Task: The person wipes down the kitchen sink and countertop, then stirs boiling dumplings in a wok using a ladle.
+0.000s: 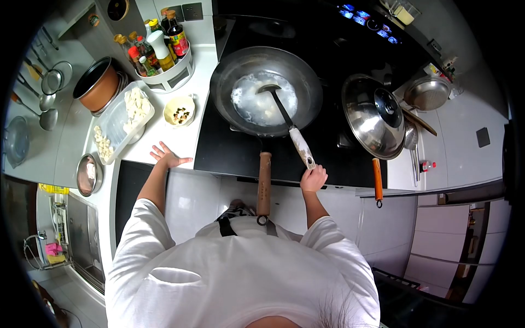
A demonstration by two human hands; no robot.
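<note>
On the black stove stands a wok point(227, 101) with whitish, cloudy liquid in it. A ladle point(300, 145) leans over the wok's rim, its dark head in the liquid and its pale handle pointing toward me. My right hand point(314, 179) is at the end of that handle, fingers curled; whether it grips the handle is hard to make out. My left hand point(169, 157) rests on the white counter's edge with its fingers spread, holding nothing. Beyond it are a small bowl point(186, 104) with dark and reddish bits and a clear tray point(113, 117) of pale chopped pieces.
A domed lid point(363, 123) with an orange-handled pan lies right of the wok. Bottles stand in a white round rack point(178, 75) at the back left. A copper-coloured pot point(98, 90) and a metal bowl point(89, 175) are at the left. The wok's wooden handle point(264, 183) juts toward me.
</note>
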